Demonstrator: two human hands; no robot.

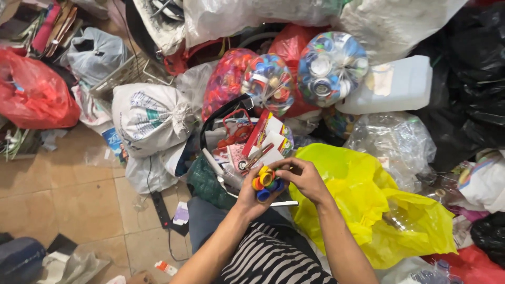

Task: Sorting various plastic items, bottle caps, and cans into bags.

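The left hand (pixel 251 197) cups a cluster of bottle caps (pixel 267 183) (yellow, orange, blue), fingers curled around it. The cluster's long axis runs twelve to six o'clock. The right hand (pixel 305 179) pinches its top, fingers closed on caps.

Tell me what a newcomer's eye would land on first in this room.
Dead centre, the left hand and right hand cup a cluster of coloured bottle caps. Just right of them spreads a bright yellow plastic bag. Above, two clear bags stuffed with caps sit among heaped sacks, with a red bag at far left.
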